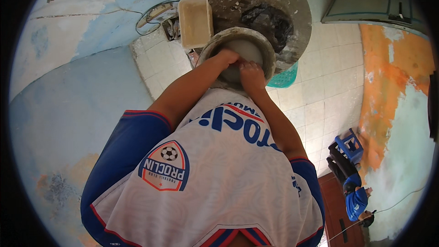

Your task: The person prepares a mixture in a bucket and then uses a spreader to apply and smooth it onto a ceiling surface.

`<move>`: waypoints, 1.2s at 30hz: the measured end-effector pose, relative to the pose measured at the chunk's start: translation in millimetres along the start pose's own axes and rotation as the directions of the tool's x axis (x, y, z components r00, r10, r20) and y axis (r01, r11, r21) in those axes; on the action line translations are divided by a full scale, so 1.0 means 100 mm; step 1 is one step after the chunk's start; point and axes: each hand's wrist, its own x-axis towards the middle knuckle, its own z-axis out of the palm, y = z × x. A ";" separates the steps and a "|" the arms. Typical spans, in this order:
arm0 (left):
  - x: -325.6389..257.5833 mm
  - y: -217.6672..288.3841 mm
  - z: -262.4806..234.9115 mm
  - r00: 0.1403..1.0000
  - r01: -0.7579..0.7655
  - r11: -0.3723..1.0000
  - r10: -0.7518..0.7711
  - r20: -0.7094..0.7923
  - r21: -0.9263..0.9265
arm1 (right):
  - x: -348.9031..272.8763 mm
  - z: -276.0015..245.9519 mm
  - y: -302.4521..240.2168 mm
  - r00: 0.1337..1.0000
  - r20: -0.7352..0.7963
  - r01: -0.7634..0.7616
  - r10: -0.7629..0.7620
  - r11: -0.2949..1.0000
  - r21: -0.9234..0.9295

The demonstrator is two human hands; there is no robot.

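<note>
Clay bowl [247, 48] sits at upper centre on a round wheel disc [283, 0], beside a cream tub [195, 20]. Left hand [227, 57] and right hand [250, 74] press its near rim, fingers curled; grip closure unclear. Steady, even pressure seems best.

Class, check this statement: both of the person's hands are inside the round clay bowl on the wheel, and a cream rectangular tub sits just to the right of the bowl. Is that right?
Not quite. The head view shows the cream rectangular tub to the left of the clay bowl, not the right. The rest holds: the left hand and right hand are both inside the bowl on the wheel.
</note>
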 end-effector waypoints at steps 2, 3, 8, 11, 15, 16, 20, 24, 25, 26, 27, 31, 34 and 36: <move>0.18 -0.14 0.00 0.999 0.051 0.983 -0.048 0.021 -0.175 | 0.00 0.03 -0.04 1.000 -0.001 0.019 -0.019 1.000 -0.002; 0.34 -0.23 0.03 0.995 0.096 0.930 -0.084 0.049 -0.355 | 0.01 0.02 -0.02 0.999 0.001 0.048 -0.048 0.999 -0.016; 0.66 -0.54 0.02 0.996 0.071 0.943 -0.047 0.081 -0.325 | 0.02 -0.11 -0.05 0.994 -0.068 0.086 -0.088 0.996 -0.034; 0.35 -0.25 -0.05 0.976 0.114 0.938 -0.044 0.214 -0.329 | 0.00 -0.10 0.00 0.991 -0.102 0.083 -0.084 0.996 -0.014; 0.29 -0.01 -0.05 0.944 0.222 0.971 -0.190 0.271 -0.093 | 0.01 -0.15 -0.07 0.985 -0.102 0.138 -0.140 0.990 -0.026; 0.32 -0.01 -0.04 0.945 0.223 0.970 -0.190 0.267 -0.100 | 0.02 -0.16 -0.08 0.984 -0.100 0.145 -0.147 0.989 -0.025; 0.29 0.03 -0.08 0.997 -0.048 0.830 0.010 0.073 0.555 | 0.02 -0.15 -0.07 0.993 -0.023 0.117 -0.118 0.992 -0.050; 0.34 -0.25 -0.09 0.979 -0.178 0.914 0.128 0.157 0.364 | 0.02 -0.18 -0.09 0.995 -0.023 0.099 -0.100 0.995 -0.033; 0.35 -0.33 -0.11 0.970 -0.211 0.924 0.156 0.188 0.320 | 0.02 -0.18 -0.11 0.994 -0.024 0.102 -0.102 0.994 -0.026; 0.37 -0.32 -0.12 0.964 -0.265 0.855 0.230 0.133 0.445 | 0.02 -0.18 -0.09 0.994 -0.023 0.111 -0.111 0.993 -0.028; 0.39 -0.30 -0.10 0.956 -0.289 0.814 0.272 0.110 0.504 | 0.01 -0.17 -0.08 0.992 -0.022 0.121 -0.121 0.992 -0.029; 0.22 0.08 -0.07 0.993 -0.004 0.744 0.084 -0.088 0.668 | 0.00 -0.08 -0.02 0.989 -0.051 0.135 -0.139 0.988 -0.082; 0.11 0.08 -0.22 0.970 -0.104 0.803 -0.048 0.237 0.587 | -0.01 -0.13 -0.04 0.994 -0.001 0.111 -0.111 0.993 -0.037; -0.15 0.03 -0.20 0.983 0.089 0.987 -0.065 0.173 -0.137 | -0.02 -0.14 -0.02 0.993 -0.108 0.052 -0.056 0.998 -0.041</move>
